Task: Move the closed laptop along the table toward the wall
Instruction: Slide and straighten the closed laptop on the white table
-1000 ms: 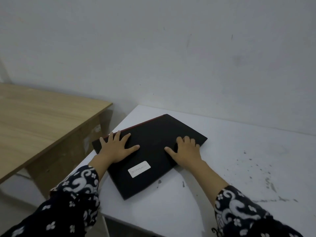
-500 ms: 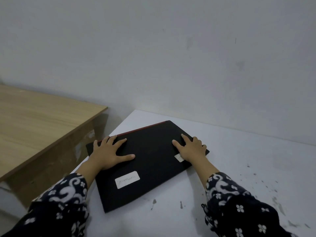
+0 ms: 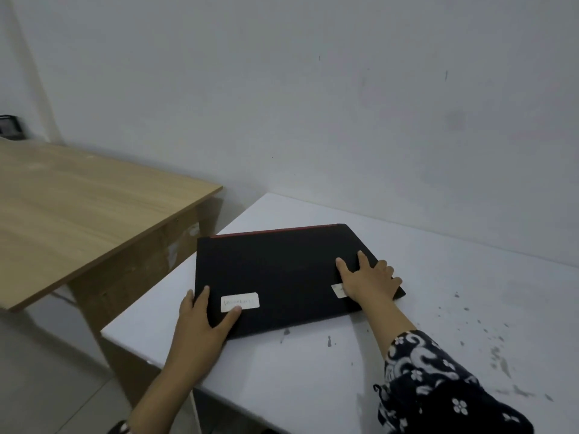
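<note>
The closed black laptop [image 3: 279, 270] lies flat on the white table [image 3: 438, 308], its red-trimmed far edge facing the wall [image 3: 313, 104]. A white label sits on its lid near the front left. My left hand [image 3: 200, 324] grips the laptop's near left corner, thumb on the lid beside the label, fingers along the left edge. My right hand [image 3: 368, 281] holds the right edge, thumb and forefinger spread on the lid, the other fingers curled over the side. A strip of bare table separates the laptop from the wall.
A wooden table [image 3: 78, 208] stands to the left, higher than the white one, with a gap between them. Dark specks and smears mark the white table at the right [image 3: 501, 349]. A small dark object [image 3: 9, 126] sits at the far left edge.
The laptop has turned so its far edge faces the wall more squarely. My left hand slid from the lid's top to the near left corner; my right hand shifted to the right edge.
</note>
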